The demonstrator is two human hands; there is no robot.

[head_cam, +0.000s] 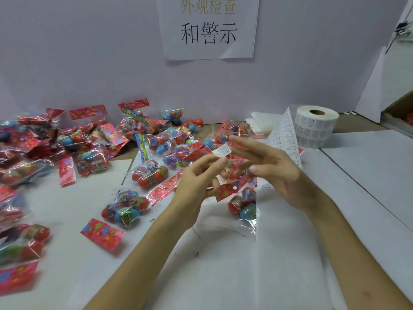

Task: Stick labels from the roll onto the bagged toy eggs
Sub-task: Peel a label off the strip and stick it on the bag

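Nearest my camera, the left forearm [143, 253] and right forearm [357, 253] came up from the bottom edge over the white paper-covered table [223, 276] and met near the middle of the view. The left hand [196, 182] was raised off the table. Its forefinger was bent upward and its lower fingers were curled round the red header card of the held bag [242, 206]. That bag's eggs hung below and to the right of the hand, close over the table; I could not tell whether they rested on it.

The right hand [274, 175] faced the left one, forefinger and middle finger stretched out straight and slightly apart, pointing left, with the thumb lying beneath them. One small white label [221, 151] clung to the tip of a right-hand finger, just above the left forefinger tip. Whether label and forefinger touched I could not make out.

The roll [317, 126] stood on end at the back right of the table. From it the backing strip [287, 135] rose, arched over, passed behind the right hand and dropped out below it beside the held bag. Whether that hand gripped the strip was hidden from me.

The other bagged toy eggs [89, 142] lay heaped across the left and middle of the table, with a few loose eggs [194, 124] against the wall [89, 63] behind them. A paper sign [209, 27] with printed characters hung on that wall.
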